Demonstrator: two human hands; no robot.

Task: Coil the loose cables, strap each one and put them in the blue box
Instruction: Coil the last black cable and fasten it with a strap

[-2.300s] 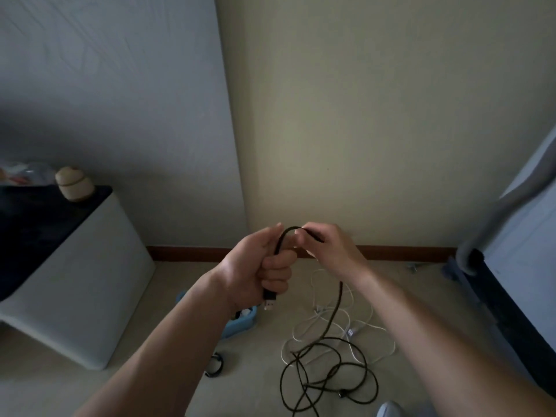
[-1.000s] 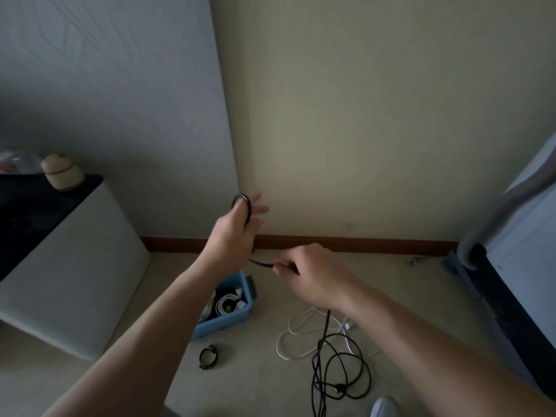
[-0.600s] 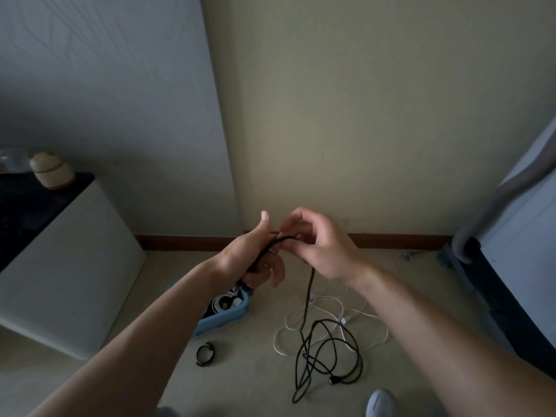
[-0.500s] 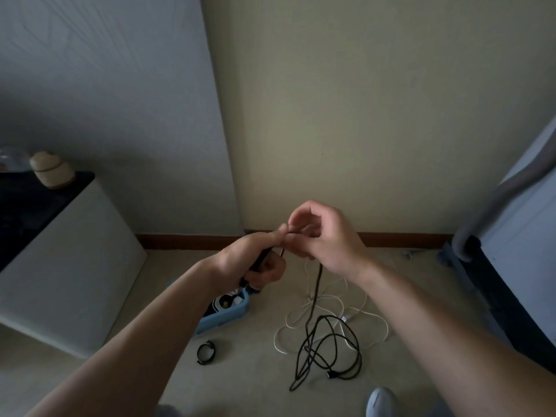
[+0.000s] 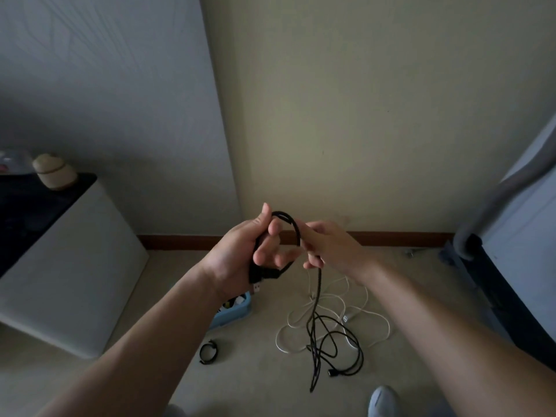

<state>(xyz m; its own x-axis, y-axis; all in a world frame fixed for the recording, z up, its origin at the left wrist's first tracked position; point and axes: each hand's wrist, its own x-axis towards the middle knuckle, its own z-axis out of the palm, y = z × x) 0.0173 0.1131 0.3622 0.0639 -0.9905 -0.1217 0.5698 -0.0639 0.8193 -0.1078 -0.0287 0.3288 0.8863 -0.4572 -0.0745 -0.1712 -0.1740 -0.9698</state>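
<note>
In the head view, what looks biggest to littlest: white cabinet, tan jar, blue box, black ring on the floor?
1. White cabinet.
2-3. Tan jar and blue box look alike; the left arm hides part of the box.
4. Black ring.

The black cable (image 5: 298, 233) at mid-frame has a matt, rubbery-looking sheath, and its plug (image 5: 256, 288) ends in a dull metal tip. The white cable (image 5: 345, 319), lower right of centre, looks smooth. The blue box (image 5: 237, 311) seems to be plastic. The floor (image 5: 421, 281) is matt beige; the skirting board (image 5: 180, 242) looks like brown wood.
</note>
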